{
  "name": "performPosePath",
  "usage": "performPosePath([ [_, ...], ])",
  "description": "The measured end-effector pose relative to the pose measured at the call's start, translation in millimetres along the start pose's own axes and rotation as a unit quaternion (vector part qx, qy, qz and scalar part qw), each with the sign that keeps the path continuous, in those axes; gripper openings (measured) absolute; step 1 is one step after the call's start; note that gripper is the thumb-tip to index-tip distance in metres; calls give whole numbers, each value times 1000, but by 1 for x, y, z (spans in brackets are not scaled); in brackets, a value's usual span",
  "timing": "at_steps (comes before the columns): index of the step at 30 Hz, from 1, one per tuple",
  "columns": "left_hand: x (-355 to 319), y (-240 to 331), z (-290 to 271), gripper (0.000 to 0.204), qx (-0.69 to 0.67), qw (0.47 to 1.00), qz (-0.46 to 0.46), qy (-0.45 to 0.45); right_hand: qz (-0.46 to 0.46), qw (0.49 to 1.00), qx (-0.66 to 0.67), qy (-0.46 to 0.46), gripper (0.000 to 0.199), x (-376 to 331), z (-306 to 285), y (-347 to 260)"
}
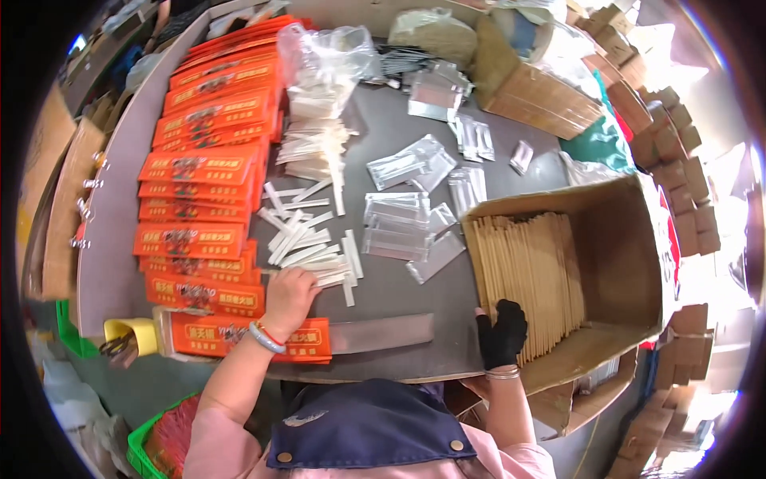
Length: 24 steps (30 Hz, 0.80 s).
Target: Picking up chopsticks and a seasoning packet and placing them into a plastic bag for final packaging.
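Note:
My left hand [289,302] is bare, its fingers curled down at the near edge of a loose pile of white paper-wrapped strips [297,239]. Whatever is under its fingertips is hidden. Below that wrist lies a stack of orange printed sleeves [207,334], with a clear film strip [383,333] sticking out to the right. In a black fingerless glove, my right hand [503,329] is at the left wall of a cardboard box [622,263]. Its thumb stands apart and its fingers rest against wooden chopsticks [531,279] packed in the box; nothing shows in its grasp.
Rows of overlapping orange packets [199,168] line the table's left side. Clear flat packets [396,223] lie in the middle. Another carton [538,96] stands at the back right. A yellow holder with scissors [132,339] hangs at the left corner, above a green crate [144,443].

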<state>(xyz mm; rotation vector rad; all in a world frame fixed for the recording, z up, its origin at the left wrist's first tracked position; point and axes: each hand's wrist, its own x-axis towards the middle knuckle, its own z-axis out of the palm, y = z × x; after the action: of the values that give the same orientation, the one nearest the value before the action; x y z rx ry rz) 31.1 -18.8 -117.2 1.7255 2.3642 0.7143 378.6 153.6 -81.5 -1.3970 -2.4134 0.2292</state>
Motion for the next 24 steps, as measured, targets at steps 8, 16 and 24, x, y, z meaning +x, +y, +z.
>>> performPosePath([
  [8,31,3,-3,6,-30,999,21,-32,116,973,-185,-72,24,-11,-3,22],
  [16,104,43,21,15,-134,987,55,-73,126,969,-182,-115,22,-9,0,12],
  [24,123,60,56,25,-6,996,82,-43,211,972,103,-16,24,-14,-18,11],
])
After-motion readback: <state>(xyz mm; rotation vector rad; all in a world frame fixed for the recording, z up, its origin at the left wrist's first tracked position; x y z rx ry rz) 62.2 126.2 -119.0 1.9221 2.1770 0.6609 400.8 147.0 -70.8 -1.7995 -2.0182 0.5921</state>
